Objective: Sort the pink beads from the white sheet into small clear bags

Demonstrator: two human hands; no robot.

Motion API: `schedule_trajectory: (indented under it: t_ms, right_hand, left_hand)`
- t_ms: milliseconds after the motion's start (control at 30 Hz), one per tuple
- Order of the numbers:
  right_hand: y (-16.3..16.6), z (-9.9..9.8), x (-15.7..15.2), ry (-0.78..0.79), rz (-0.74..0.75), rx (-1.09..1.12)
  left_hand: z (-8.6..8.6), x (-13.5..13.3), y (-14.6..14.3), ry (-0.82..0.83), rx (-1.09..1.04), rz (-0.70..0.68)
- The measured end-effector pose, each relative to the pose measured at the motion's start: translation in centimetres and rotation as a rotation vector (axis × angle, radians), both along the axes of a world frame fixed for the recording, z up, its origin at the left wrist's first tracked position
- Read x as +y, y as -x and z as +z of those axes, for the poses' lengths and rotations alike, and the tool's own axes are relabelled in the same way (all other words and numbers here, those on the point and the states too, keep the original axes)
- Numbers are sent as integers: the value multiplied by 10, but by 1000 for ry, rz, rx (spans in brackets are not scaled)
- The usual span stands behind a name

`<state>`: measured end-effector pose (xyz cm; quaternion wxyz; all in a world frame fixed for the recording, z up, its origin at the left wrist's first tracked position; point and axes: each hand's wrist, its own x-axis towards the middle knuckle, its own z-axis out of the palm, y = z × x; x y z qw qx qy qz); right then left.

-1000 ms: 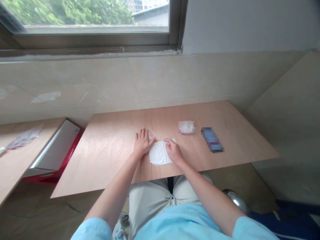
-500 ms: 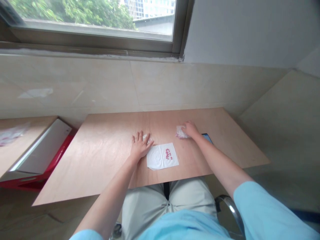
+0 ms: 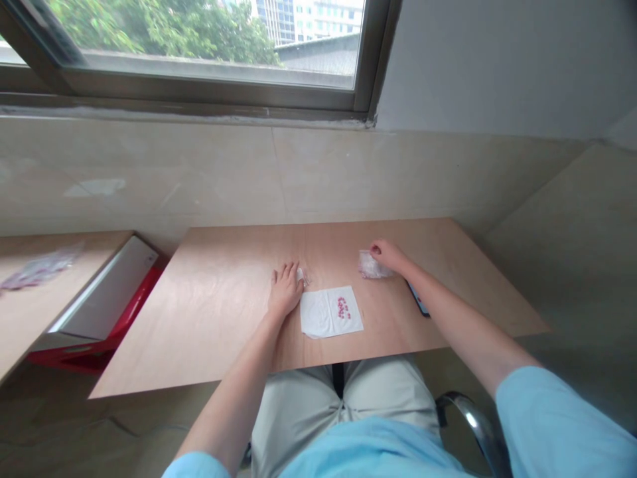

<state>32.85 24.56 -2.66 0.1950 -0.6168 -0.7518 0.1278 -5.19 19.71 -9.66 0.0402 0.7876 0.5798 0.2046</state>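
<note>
My left hand (image 3: 287, 290) lies palm down on the wooden table, fingers stretched out. Its fingertips and thumb side meet a small clear packet (image 3: 305, 279), partly covered by the hand. Just to the right and nearer me is a creased white paper sheet (image 3: 318, 313), with a cluster of small pinkish-red pieces (image 3: 343, 308) on its right half. Farther right, my right hand (image 3: 388, 255) is over the upper right part of a clear plastic bag (image 3: 371, 267) with pale and reddish contents. Its fingers are curled together in a pinch; what is between them is too small to tell.
A dark-edged phone (image 3: 419, 300) lies partly under my right forearm. To the left stands another wooden table (image 3: 30, 312) bearing a clear bag (image 3: 42, 267), with a white box (image 3: 107, 292) and red crate (image 3: 132, 304) beside it. The tiled wall (image 3: 223, 176) borders the table's far edge.
The view has shifted slightly. My right hand's fingers, earlier reaching down on the bag, are now curled together at its upper right. My left hand's fingers have drawn closer together.
</note>
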Motion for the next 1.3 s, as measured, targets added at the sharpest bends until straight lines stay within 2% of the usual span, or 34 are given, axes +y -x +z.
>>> schedule_trajectory:
  t_ms: [133,267,333,400,500,600,667,767,900,1033,1300]
  right_hand:
    - [0,28,-25,52,37,372]
    - [10,54,-69,352,98,828]
    - [18,60,-96,452,72,1016]
    - [27,61,-123,543,10,1152]
    - [39,51,-161,650,-13,1369]
    - [50,33,-188,725,-43,1532]
    - [56,21,-198,775,-55,1595]
    - [65,6,-202,812,-31,1659]
    - [78,-4,-201,773,-26,1663]
    - [86,-6,-203,757,17,1609]
    - [106,-5,-211,792,170,1497]
  left_hand:
    - [0,2,1,-24,-113,26]
    - [10,0,4,-78,-257,42]
    - [19,-5,6,-124,-349,85]
    - [31,-14,8,-164,-426,133]
    - [53,-36,3,-170,-510,139]
    - [76,-67,-13,-36,-660,64]
    - [86,-92,-27,112,-798,13]
    - [91,-128,-49,382,-986,-113]
    - [87,-158,-69,569,-1004,-199]
    - [89,-164,-76,669,-966,-251]
    - [97,-157,-71,700,-851,-281]
